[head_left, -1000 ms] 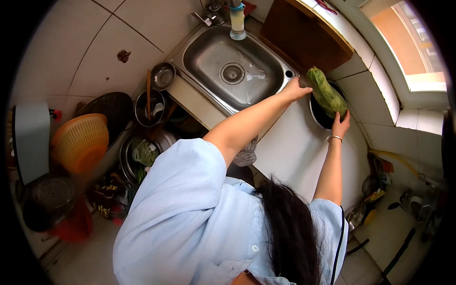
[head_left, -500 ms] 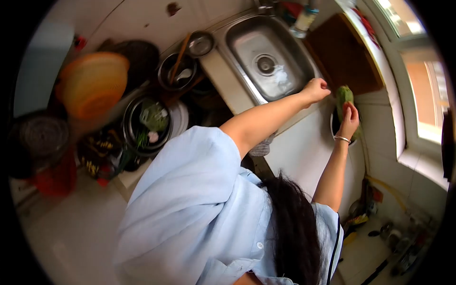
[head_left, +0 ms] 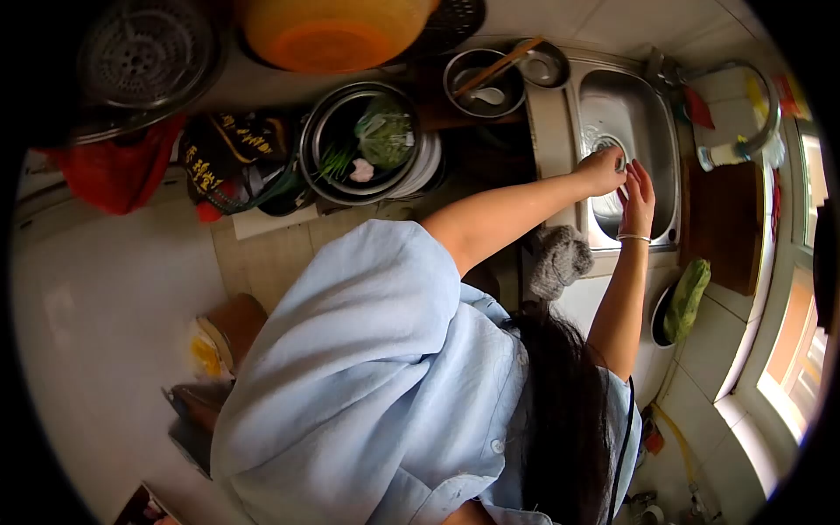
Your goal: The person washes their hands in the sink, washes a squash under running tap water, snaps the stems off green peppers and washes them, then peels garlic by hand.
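Both my hands are over the steel sink (head_left: 661, 114), close together near its drain. My left hand (head_left: 602, 171) has its fingers curled inward, and what they hold, if anything, is too small to make out. Beside it, my right hand (head_left: 640, 199), with a bracelet at the wrist, has its fingers stretched out and seems to hold nothing. To the right of my right forearm, a long green vegetable (head_left: 687, 300) rests on a dark bowl with a pale rim (head_left: 658, 317) on the counter.
A brown board (head_left: 723, 223) leans against the wall right of the sink. A grey cloth (head_left: 560, 261) hangs at the counter's front edge. Left stand a pot with chopsticks (head_left: 472, 101), a steel basin (head_left: 308, 166) holding bagged greens (head_left: 385, 133), and an orange basin (head_left: 337, 44).
My right hand has left the green vegetable and moved left over the sink beside my left hand, its fingers now straighter. My left hand has also shifted over the sink. The view has turned.
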### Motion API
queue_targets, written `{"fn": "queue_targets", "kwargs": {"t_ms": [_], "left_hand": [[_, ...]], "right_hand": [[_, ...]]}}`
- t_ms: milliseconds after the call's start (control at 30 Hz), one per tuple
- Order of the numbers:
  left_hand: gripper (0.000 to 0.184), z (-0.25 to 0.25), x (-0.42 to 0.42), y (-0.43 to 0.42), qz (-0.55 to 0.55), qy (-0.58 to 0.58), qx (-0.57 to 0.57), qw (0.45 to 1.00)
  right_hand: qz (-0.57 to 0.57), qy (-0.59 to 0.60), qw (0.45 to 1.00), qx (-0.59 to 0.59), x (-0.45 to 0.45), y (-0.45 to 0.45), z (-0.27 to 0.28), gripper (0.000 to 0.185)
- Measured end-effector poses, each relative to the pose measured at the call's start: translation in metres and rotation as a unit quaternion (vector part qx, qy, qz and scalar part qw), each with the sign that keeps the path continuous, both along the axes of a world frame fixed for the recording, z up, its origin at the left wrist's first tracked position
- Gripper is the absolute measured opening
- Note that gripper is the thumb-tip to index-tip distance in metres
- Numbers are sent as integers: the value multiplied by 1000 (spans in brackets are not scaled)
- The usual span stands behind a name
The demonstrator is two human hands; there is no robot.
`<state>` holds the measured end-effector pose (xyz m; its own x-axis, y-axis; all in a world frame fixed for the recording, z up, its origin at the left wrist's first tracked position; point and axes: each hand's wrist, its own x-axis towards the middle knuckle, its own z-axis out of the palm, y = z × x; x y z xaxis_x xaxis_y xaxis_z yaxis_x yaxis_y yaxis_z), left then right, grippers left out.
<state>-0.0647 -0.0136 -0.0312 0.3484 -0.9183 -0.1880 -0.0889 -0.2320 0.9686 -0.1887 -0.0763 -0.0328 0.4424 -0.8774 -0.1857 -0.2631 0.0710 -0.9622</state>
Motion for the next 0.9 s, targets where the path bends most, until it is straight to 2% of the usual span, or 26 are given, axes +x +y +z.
{"fn": "queue_targets", "kwargs": {"t_ms": [33,67,167,200,300,367,433,500,567,633,733,900], "left_hand": [[46,3,10,10,5,60,13,998],[39,5,21,21,16,35,-4,999],[35,-11,50,49,58,48,-55,996],[32,-14,64,63,67,71,-74,993],[31,-28,108,109,108,24,-77,991],[31,-39,143,144,109,61,-117,985],[31,-38,180,185,111,18,-89,990],[33,-42,214,224,117,82,-89,986],[35,-20,245,265,151,88,-28,984],[35,-41,280,294,169,31,-8,985],[31,-46,314,331,220,49,6,974],[35,-75,340,364,236,21,81,968]], "right_hand": [[-34,-74,989,124,16,14,9,39],[-4,-74,993,93,27,21,3,36],[19,-117,986,120,66,50,-2,35],[17,-99,990,102,85,68,3,33],[55,-121,983,126,137,113,1,32],[82,-139,979,121,170,140,-18,32],[96,-153,973,141,206,172,-31,32],[124,-172,961,178,239,203,-33,32],[130,-202,946,219,268,232,-40,31],[128,-198,938,255,291,254,-53,31],[134,-185,931,285,314,285,-53,32],[150,-136,934,294,330,314,-71,35]]}}
